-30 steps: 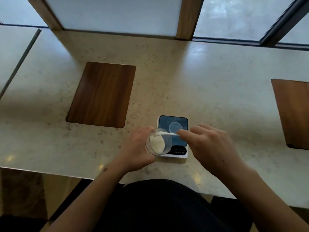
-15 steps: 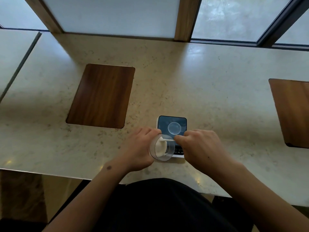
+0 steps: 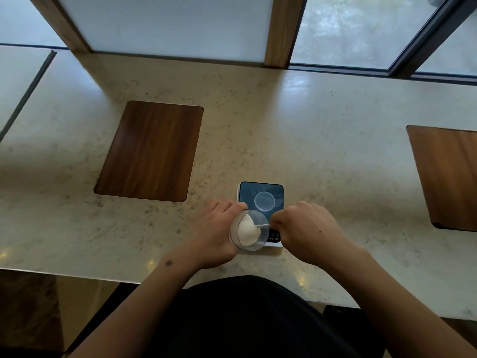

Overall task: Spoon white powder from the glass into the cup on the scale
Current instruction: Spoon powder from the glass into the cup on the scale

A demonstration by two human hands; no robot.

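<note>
My left hand [image 3: 215,232] grips a clear glass [image 3: 248,230], tilted with its mouth toward the right, over the scale's near left corner. White powder [image 3: 246,229] fills its lower side. My right hand [image 3: 307,229] pinches a thin white spoon [image 3: 262,225] whose tip reaches into the powder. Behind the glass a small clear cup [image 3: 264,201] stands on the dark platform of the white scale [image 3: 260,193]. The scale's display is mostly hidden by the glass and my right hand.
A stone counter [image 3: 322,140] runs to windows at the back. A wooden inlay [image 3: 151,151] lies to the left of the scale, another wooden inlay [image 3: 449,177] at the far right. The counter's near edge runs just below my wrists.
The glass has tipped further toward the right and dropped slightly nearer me. The spoon has gone from the glass's rim down into the powder.
</note>
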